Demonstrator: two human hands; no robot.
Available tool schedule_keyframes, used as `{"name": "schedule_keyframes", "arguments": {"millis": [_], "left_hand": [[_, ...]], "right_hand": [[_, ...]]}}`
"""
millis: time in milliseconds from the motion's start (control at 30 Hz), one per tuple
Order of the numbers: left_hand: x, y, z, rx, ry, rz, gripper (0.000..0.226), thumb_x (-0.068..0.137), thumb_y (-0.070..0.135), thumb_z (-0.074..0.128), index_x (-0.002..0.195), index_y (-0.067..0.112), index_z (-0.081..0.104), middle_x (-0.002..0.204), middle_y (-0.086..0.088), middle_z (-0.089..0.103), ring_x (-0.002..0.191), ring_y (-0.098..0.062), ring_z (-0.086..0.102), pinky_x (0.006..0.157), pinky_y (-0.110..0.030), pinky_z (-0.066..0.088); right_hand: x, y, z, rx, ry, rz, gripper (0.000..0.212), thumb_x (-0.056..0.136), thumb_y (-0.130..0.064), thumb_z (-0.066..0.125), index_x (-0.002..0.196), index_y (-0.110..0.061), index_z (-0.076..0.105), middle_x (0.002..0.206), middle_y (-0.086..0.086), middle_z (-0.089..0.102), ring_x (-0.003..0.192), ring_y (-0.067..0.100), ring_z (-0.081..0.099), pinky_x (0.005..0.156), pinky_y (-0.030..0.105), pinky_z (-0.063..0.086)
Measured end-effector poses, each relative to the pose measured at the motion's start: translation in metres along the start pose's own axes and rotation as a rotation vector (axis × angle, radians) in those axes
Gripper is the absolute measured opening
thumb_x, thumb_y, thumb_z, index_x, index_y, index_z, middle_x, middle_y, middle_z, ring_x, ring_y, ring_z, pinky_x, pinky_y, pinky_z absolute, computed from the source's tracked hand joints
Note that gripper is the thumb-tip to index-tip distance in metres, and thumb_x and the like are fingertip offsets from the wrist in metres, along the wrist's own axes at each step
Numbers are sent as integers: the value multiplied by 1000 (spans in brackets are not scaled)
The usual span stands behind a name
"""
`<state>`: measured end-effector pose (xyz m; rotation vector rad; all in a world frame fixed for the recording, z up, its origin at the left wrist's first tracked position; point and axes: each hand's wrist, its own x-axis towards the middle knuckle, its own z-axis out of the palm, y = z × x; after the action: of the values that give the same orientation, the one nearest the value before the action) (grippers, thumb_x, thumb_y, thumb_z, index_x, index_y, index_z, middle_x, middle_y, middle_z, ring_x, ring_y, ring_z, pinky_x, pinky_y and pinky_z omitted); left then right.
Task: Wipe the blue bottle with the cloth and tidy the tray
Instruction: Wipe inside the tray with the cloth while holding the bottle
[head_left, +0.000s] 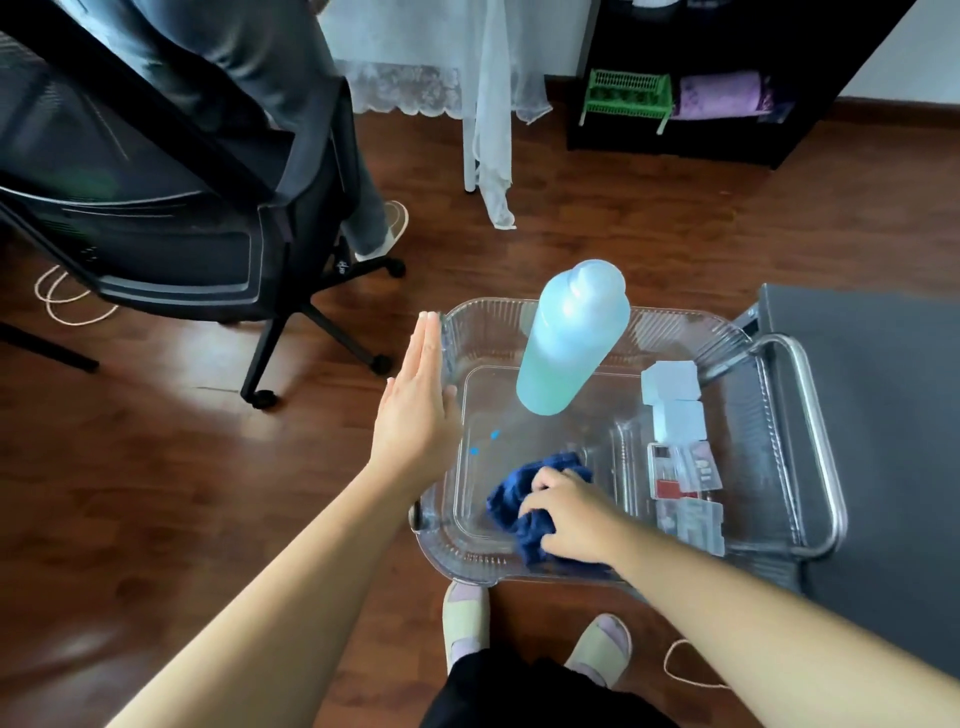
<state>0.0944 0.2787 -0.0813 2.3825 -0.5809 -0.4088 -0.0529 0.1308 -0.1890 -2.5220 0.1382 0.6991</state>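
Observation:
A tall pale blue bottle stands upright at the far side of a clear plastic tray. A dark blue cloth lies crumpled on the tray's near floor. My right hand sits on the cloth, its fingers curled into the fabric and gripping it. My left hand is flat, fingers straight and together, against the outside of the tray's left wall, holding nothing. Several small white boxes and cards lie along the tray's right side.
The tray rests on a metal-framed stand next to a grey surface. A black office chair stands at left with a person's leg behind it. A black shelf and a white curtain lie beyond. My slippered feet are below the tray.

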Motion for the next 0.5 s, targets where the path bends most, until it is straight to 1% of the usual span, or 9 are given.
{"name": "schedule_keyframes", "arguments": {"millis": [33,100,133,233,300,367,433,467,500], "left_hand": [[0,-1,0,-42,10,4,71,94,5,38,155,21,6,163,10,3,148,-7,9,120,-40,17],[1,-3,1,-93,14,4,69,94,2,35,155,21,8,162,9,6,147,-5,9,119,-29,12],[1,-3,1,-107,10,1,70,93,1,33,155,21,8,162,9,5,147,-4,9,119,-28,11],[2,-5,2,-118,-10,-3,75,90,-6,30,155,22,6,163,9,3,148,-5,3,122,-39,11],[2,-4,1,-120,-22,-15,77,88,-8,27,155,22,4,162,10,1,149,-7,1,122,-42,10],[1,-3,0,-123,-26,-23,77,88,-8,27,155,23,4,162,10,0,149,-8,0,122,-44,10],[0,-1,-1,-132,-29,-23,76,89,-7,28,155,22,4,162,9,0,149,-9,-1,122,-45,9],[0,0,-1,-139,-31,-24,76,89,-7,29,155,22,4,162,9,0,149,-9,-1,122,-45,9],[0,0,-2,-144,-32,-26,76,89,-7,29,155,22,5,162,9,1,149,-9,-1,122,-45,9]], "right_hand": [[5,7,-7,-26,32,44,38,79,-14,58,116,-22,61,118,1,48,109,27,47,82,33,41],[25,6,-18,-93,109,147,40,85,-18,56,124,-16,55,125,7,45,114,29,48,91,38,43],[39,-4,-22,-81,144,179,43,86,-21,57,129,-14,51,129,10,43,116,31,47,94,40,42],[75,-51,-18,0,175,178,48,88,-23,55,134,-16,44,134,12,36,120,34,42,96,43,42],[74,-69,-7,-15,145,122,46,89,-22,53,134,-19,43,135,11,34,120,33,38,91,42,42],[51,-65,6,-21,81,3,43,85,-18,55,128,-20,50,130,9,38,117,31,39,87,40,41],[22,-46,11,-59,-27,-118,35,81,-13,55,116,-19,59,122,6,45,112,29,46,81,37,39],[13,-33,8,-83,-62,-127,31,80,-12,55,110,-20,61,118,5,48,107,28,50,77,35,39],[9,-23,2,-93,-79,-89,27,80,-11,55,104,-21,62,114,5,49,100,28,53,71,34,39]]}}
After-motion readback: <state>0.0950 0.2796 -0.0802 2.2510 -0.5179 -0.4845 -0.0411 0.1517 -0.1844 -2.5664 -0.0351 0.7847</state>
